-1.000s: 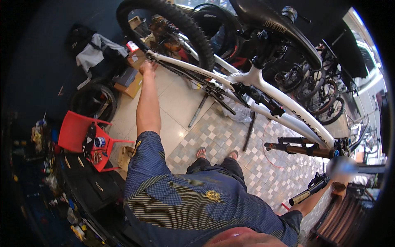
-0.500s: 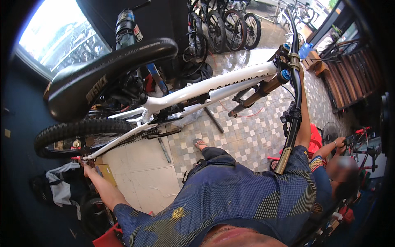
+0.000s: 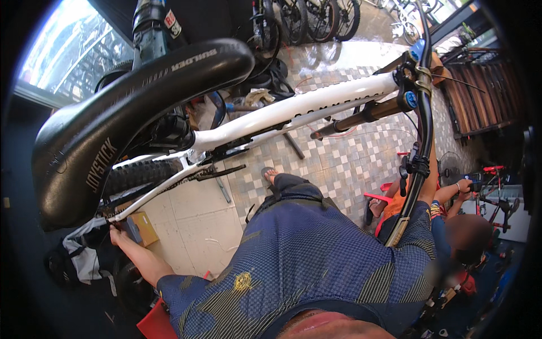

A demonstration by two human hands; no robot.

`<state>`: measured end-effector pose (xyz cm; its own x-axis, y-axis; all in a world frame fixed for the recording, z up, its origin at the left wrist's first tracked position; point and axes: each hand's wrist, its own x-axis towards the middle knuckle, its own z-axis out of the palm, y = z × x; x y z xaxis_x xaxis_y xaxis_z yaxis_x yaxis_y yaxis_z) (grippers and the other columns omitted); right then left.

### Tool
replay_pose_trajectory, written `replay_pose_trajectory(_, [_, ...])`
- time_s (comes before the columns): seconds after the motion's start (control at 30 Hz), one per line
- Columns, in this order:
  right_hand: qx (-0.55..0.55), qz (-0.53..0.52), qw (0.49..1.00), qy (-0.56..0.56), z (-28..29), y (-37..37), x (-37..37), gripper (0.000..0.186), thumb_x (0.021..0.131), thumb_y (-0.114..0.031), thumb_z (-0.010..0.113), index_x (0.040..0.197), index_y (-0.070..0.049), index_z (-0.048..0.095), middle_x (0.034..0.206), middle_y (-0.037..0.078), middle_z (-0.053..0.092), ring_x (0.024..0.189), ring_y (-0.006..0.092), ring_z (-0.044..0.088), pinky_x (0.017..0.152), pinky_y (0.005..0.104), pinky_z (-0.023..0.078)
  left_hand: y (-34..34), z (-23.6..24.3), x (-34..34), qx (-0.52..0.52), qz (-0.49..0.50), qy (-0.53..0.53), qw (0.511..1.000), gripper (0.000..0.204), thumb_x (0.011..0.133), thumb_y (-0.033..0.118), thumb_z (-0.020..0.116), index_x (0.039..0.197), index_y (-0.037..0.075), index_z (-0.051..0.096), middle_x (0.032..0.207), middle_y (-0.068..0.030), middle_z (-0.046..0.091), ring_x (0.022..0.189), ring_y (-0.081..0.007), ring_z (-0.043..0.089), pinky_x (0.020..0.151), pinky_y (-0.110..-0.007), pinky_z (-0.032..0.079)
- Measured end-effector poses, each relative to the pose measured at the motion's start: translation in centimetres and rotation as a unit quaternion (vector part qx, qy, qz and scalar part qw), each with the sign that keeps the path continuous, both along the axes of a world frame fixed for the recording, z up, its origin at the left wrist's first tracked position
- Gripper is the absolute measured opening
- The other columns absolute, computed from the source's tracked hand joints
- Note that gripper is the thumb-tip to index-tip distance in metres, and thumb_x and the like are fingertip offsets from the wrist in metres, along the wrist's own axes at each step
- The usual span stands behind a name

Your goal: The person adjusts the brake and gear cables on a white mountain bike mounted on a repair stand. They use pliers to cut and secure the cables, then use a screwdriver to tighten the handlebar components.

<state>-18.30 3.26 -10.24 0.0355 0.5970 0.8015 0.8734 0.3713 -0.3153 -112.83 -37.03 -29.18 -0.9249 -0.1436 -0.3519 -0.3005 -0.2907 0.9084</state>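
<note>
A white mountain bike frame (image 3: 243, 127) stretches across in front of me. Its black saddle (image 3: 141, 107) looms close at the left, covering part of the rear wheel (image 3: 141, 174). By the rear axle, below the saddle, is my left hand (image 3: 116, 234); its fingers look closed against the bike's rear end, but what they grip is partly hidden. My right forearm (image 3: 430, 183) reaches up behind the black handlebar (image 3: 419, 150), which hides the right hand and its fingers. A bronze fork (image 3: 361, 117) hangs from the head tube, with no wheel visible on it.
Another person (image 3: 451, 220) sits close at my right, near a red bicycle (image 3: 492, 195). Several bikes (image 3: 322, 20) stand at the back. A slatted wooden structure (image 3: 480, 107) is at the far right. A dark tube (image 3: 293, 145) and a cardboard box (image 3: 145, 226) lie on the floor.
The saddle appears larger and nearer, covering more of the rear wheel. The handlebar and fork have shifted right in the view. My left hand stays by the rear axle.
</note>
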Motion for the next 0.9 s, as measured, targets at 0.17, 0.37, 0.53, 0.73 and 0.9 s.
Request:
replay_pose_trajectory(0.17, [0.008,0.012,0.997,-0.073,0.1,0.3,-0.4,0.035,0.097,-0.023,0.064,0.122,0.002,0.060,0.121,0.017,0.064,0.109,0.0311,0.064,0.096,0.0397,0.051,-1.0,0.0,-2.3,0.077,-0.027,-0.028,0.996,0.030,0.101,0.019,0.059,0.106,-0.010,0.064,0.091,-0.0140,0.066,0.089,-0.0321,0.066,0.076,-0.046,0.059])
replay_pose_trajectory(0.37, [0.018,0.021,0.989,-0.147,-0.1,0.0,0.2,0.036,0.097,-0.023,0.065,0.122,0.003,0.061,0.121,0.017,0.064,0.110,0.0313,0.064,0.096,0.0397,0.050,-1.7,-0.3,-2.6,-0.016,-0.017,0.014,1.000,0.027,0.101,0.008,0.056,0.114,-0.015,0.054,0.103,-0.0209,0.063,0.089,-0.0329,0.067,0.076,-0.047,0.062])
replay_pose_trajectory(0.53, [0.031,0.037,0.979,-0.196,0.2,0.3,0.3,0.037,0.096,-0.023,0.065,0.122,0.003,0.061,0.121,0.017,0.064,0.110,0.0314,0.064,0.097,0.0398,0.050,-1.8,0.3,-2.8,-0.016,0.074,-0.009,0.997,0.015,0.097,0.002,0.060,0.097,-0.012,0.061,0.088,-0.0199,0.066,0.076,-0.0305,0.069,0.067,-0.043,0.066])
replay_pose_trajectory(0.73, [0.047,0.051,0.969,-0.236,0.9,0.8,0.3,0.037,0.096,-0.024,0.066,0.122,0.003,0.061,0.121,0.017,0.064,0.110,0.0316,0.064,0.098,0.0398,0.050,-3.0,0.8,-3.7,-0.068,0.061,-0.011,0.996,0.020,0.103,0.009,0.053,0.100,-0.009,0.059,0.089,-0.0167,0.065,0.077,-0.0275,0.068,0.073,-0.039,0.066])
replay_pose_trajectory(0.9, [0.063,0.084,0.962,-0.252,0.0,2.4,0.1,0.038,0.096,-0.024,0.066,0.122,0.004,0.062,0.121,0.017,0.064,0.110,0.0317,0.064,0.098,0.0398,0.049,-5.2,1.2,-4.2,-0.015,0.037,-0.001,0.999,0.017,0.099,0.009,0.059,0.099,-0.008,0.059,0.085,-0.0150,0.065,0.074,-0.0270,0.068,0.071,-0.040,0.065])
